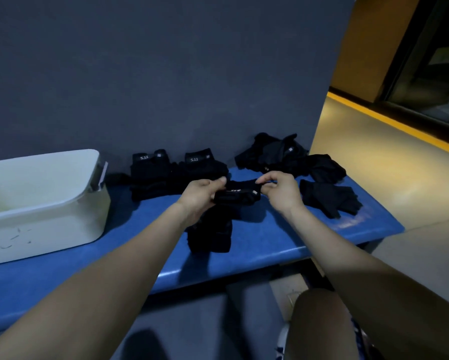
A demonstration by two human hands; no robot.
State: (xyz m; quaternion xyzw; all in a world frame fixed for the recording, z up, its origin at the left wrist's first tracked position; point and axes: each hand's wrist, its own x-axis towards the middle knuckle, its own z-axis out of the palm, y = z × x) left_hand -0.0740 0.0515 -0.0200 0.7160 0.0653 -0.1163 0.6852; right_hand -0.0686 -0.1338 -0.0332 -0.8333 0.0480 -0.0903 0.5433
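Both my hands hold a black glove [237,196] by its cuff above the blue bench [283,242]. My left hand [205,194] grips the cuff's left end with curled fingers, and my right hand [280,189] pinches its right end. The rest of the glove hangs down onto the bench. Two neat stacks of black gloves [176,175] with white labels stand against the grey wall behind my left hand. A loose heap of black gloves [283,154] lies at the back right. One more glove [330,197] lies flat just right of my right hand.
A white plastic tub [44,203] with a grey handle stands on the bench at the left. The grey wall [166,74] backs the bench. The bench ends at the right, beyond it a pale floor with a yellow stripe [400,120]. My knee [322,323] shows below.
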